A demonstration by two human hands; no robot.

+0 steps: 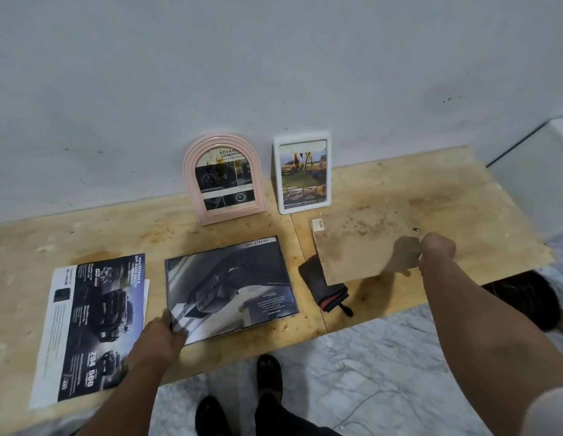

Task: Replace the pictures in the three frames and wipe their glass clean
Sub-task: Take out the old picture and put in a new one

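Observation:
A black rectangular frame [231, 286] lies flat on the plywood table [148, 228], with a dark car picture showing inside it. My left hand [162, 336] grips its near left corner. My right hand [435, 251] holds a brown backing board [365, 245] by its right edge, lifted over the table's right part. A pink arched frame [223, 179] and a white rectangular frame [302, 174] stand against the wall, each with a picture in it. A dark folded cloth [325, 292] with a red stripe lies partly under the board.
Loose printed car pictures [94, 328] lie stacked at the table's left front. The grey wall [273, 73] runs along the back edge. A marble floor [383, 366] and my feet show below the near edge. A white ledge [531, 152] sits at far right.

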